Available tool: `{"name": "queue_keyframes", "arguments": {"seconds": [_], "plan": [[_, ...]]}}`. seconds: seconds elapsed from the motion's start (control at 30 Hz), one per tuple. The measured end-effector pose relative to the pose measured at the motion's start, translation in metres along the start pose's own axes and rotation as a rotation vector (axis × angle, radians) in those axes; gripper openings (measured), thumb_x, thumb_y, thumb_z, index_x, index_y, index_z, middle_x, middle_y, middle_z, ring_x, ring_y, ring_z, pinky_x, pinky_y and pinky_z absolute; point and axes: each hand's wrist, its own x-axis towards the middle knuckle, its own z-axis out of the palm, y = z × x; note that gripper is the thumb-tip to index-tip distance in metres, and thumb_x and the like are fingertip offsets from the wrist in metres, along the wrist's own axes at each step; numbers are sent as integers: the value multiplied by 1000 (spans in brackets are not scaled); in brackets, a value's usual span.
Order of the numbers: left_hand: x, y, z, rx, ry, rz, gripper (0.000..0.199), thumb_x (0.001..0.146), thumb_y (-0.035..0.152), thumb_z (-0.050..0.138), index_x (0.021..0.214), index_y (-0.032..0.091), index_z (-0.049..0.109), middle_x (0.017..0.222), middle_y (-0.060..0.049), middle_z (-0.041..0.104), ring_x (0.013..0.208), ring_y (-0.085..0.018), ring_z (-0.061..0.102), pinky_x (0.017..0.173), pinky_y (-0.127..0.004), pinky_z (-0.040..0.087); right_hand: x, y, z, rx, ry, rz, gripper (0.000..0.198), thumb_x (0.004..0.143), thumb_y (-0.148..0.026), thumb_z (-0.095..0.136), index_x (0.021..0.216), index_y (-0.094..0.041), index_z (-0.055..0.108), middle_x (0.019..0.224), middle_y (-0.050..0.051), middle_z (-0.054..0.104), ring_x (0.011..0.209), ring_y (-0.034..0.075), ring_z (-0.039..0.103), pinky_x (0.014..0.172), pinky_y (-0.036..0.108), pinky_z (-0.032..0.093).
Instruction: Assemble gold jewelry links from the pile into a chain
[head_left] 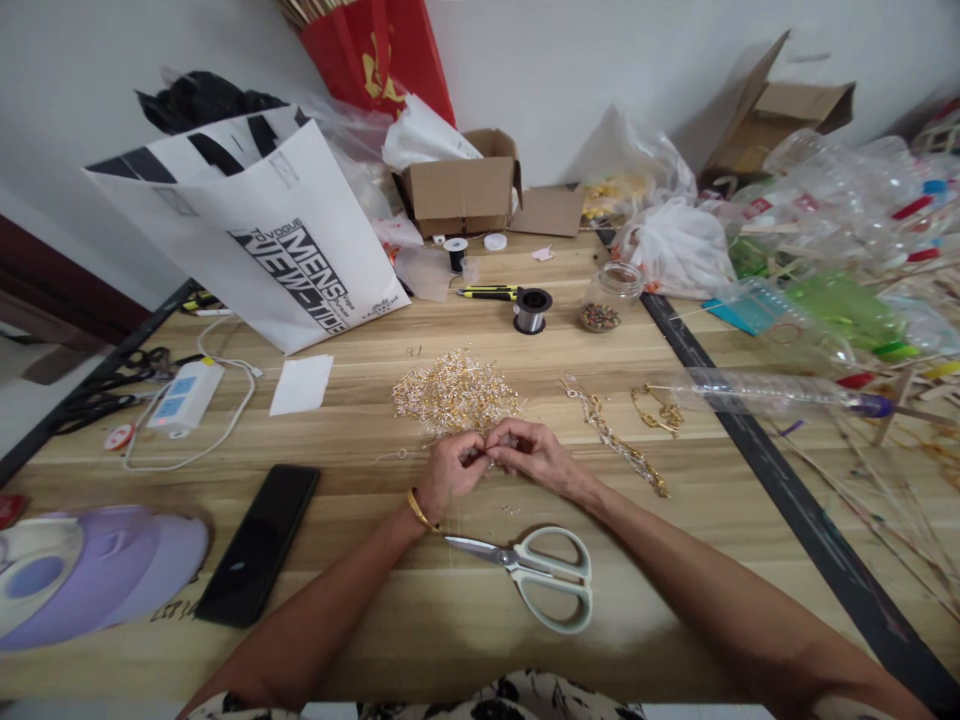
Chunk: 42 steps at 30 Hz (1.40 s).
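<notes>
My left hand (pixel 454 472) and my right hand (pixel 527 452) meet at the near edge of a heap of small gold and silver beads (pixel 457 390). Both are pinched closed, fingertip to fingertip; whatever lies between them is too small to make out. A gold bracelet (pixel 422 511) circles my left wrist. Just below the hands lie a few loose beads (pixel 510 510) and a pair of scissors (pixel 532 575) with pale green handles, its blades pointing left. Right of the heap, strung bead chains (pixel 619 440) stretch over the wood, with a gold chain (pixel 660 412) beside them.
Behind the heap stand a wire spool (pixel 532 312), a yellow cutter (pixel 487 293) and a glass jar (pixel 609 298) of beads. A phone (pixel 259 545), power strip (pixel 185 398) and white paper bag (pixel 262 230) occupy the left. Plastic bottles (pixel 847 300) crowd the right.
</notes>
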Motion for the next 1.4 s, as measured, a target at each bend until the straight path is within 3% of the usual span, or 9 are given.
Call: {"name": "queue_keyframes", "arguments": {"seconds": [0.27, 0.53, 0.93, 1.17, 1.4], "plan": [[0, 2, 0, -48, -18, -50, 7, 72, 14, 56, 65, 14, 56, 56, 1, 57, 52, -10, 54, 51, -19, 42, 0, 4, -2, -12, -18, -10, 25, 81, -39, 61, 82, -14, 56, 61, -3, 49, 51, 8, 42, 47, 19, 33], [1, 0, 0, -238, -48, -130, 6, 73, 19, 60, 73, 13, 58, 63, -2, 63, 57, -13, 61, 56, -22, 48, 0, -1, -1, 43, 2, -22, 24, 84, -39, 58, 82, -16, 52, 59, -5, 47, 48, 7, 42, 45, 19, 33], [1, -3, -2, -353, -135, -81, 19, 77, 18, 58, 94, 11, 59, 82, -7, 67, 74, -14, 63, 70, -25, 50, 3, 1, -7, 152, 130, -61, 23, 85, -39, 57, 84, -17, 50, 62, -4, 50, 47, 7, 44, 44, 19, 36], [0, -9, -1, -304, -139, -83, 26, 74, 13, 57, 100, 13, 56, 81, -6, 65, 76, -14, 63, 74, -27, 50, 4, -1, -7, 161, 166, -63, 23, 84, -39, 58, 81, -18, 49, 59, -5, 50, 45, 7, 43, 44, 19, 36], [2, -10, -1, -246, -134, -88, 22, 74, 14, 57, 96, 12, 59, 85, -8, 66, 79, -15, 63, 74, -28, 51, 4, 1, -7, 157, 140, -54, 22, 84, -38, 57, 83, -18, 50, 58, -6, 49, 45, 6, 41, 43, 18, 35]]}}
